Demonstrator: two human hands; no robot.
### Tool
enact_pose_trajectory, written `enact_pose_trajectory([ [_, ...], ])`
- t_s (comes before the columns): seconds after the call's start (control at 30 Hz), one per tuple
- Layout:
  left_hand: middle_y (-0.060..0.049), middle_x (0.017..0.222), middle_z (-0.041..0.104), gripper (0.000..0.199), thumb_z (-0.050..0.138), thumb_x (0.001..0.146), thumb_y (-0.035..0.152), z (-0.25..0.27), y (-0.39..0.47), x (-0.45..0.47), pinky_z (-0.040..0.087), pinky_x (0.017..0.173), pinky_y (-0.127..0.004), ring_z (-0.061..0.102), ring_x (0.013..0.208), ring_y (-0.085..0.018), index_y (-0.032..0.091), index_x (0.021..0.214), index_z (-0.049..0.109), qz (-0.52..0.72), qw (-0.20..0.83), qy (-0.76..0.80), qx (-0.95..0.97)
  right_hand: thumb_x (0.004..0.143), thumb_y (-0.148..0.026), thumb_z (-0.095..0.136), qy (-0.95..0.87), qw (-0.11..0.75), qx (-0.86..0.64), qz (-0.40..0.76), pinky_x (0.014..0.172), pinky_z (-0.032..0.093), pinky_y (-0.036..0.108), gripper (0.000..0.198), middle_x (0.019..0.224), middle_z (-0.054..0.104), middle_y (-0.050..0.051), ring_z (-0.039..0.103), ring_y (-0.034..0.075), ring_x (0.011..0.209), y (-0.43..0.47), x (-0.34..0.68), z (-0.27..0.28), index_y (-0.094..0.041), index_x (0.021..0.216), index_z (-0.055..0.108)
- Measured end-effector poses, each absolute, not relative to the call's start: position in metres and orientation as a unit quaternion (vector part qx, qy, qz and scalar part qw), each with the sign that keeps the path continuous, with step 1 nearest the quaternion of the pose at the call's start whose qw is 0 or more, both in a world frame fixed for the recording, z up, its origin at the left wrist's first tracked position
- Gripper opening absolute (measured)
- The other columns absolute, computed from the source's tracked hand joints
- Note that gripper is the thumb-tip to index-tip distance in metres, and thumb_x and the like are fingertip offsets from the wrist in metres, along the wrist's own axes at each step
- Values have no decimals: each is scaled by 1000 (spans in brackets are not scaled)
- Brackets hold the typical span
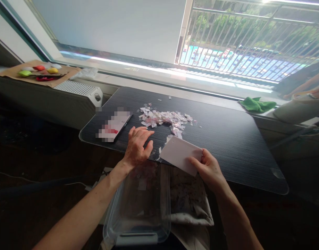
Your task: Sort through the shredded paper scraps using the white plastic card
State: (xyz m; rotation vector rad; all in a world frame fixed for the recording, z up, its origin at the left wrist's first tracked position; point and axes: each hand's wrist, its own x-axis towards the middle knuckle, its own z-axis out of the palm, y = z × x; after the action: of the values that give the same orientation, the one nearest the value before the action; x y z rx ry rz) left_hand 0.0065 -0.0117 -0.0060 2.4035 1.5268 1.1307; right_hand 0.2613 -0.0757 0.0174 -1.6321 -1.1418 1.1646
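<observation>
My right hand (210, 170) grips a flat white card (180, 152) by its right corner, thumb on top. The card is tilted over the near edge of the dark table (224, 142), and a few paper scraps lie at its left edge. My left hand (139, 144) hovers at the table's near edge with fingers apart and nothing in them. Beyond both hands spreads a heap of small torn paper scraps (163, 118), white and pinkish. Below the edge a clear plastic bin (167, 208) stands at my lap, with some scraps inside it.
A blurred-out flat item (120, 121) lies left on the table. On the left ledge, cardboard (65, 71) carries colourful lumps. A green cloth (257, 104) and a pale container (300, 107) sit by the window at right. A stained fabric (190, 194) lies beside the bin.
</observation>
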Motion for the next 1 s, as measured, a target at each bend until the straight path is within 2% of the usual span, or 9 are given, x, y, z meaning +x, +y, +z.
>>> enact_pose_trajectory([
  [0.2,-6,106,69,31,46,87,27,-5,-12,7,26,115,-52,56,119,-27,22,112,63,368,42,505,780,69,-39,71,-457,383,-620,510,57,49,28,29,79,70,1,63,20,68,-75,248,19,-23,89,57],
  [0.37,-7,107,69,31,45,88,27,-6,-12,6,27,115,-51,56,119,-27,21,112,63,367,45,506,779,74,-35,68,-493,372,-605,503,61,48,27,22,79,68,0,62,18,70,-89,243,30,-24,91,58],
  [0.47,-7,107,69,30,45,88,28,-6,-12,6,27,114,-51,56,119,-27,21,112,63,368,42,506,779,76,-33,68,-516,361,-619,470,60,48,27,20,75,66,-2,60,17,66,-100,248,42,-24,92,60],
  [0.6,-7,108,69,31,45,88,27,-5,-12,7,27,114,-51,56,119,-27,21,112,63,363,48,507,780,79,-38,67,-495,416,-666,373,64,51,29,23,79,69,0,65,19,70,-97,255,50,-25,96,58],
  [0.7,-7,106,70,31,45,88,28,-6,-11,6,27,115,-50,56,119,-27,21,111,64,360,42,509,781,79,-40,67,-510,430,-655,354,63,51,30,25,78,69,1,65,19,68,-85,251,45,-25,97,57],
  [0.9,-7,105,70,31,44,89,29,-7,-10,5,29,114,-50,57,118,-27,20,111,63,369,24,501,783,80,-41,66,-556,369,-676,313,65,50,32,28,77,69,1,64,20,68,-74,261,35,-25,101,58],
  [1.0,-7,105,70,30,44,90,29,-7,-11,5,29,113,-50,57,117,-27,19,111,63,370,22,497,785,76,-43,69,-545,347,-698,311,62,50,32,29,76,69,1,64,19,65,-87,295,43,-24,95,60],
])
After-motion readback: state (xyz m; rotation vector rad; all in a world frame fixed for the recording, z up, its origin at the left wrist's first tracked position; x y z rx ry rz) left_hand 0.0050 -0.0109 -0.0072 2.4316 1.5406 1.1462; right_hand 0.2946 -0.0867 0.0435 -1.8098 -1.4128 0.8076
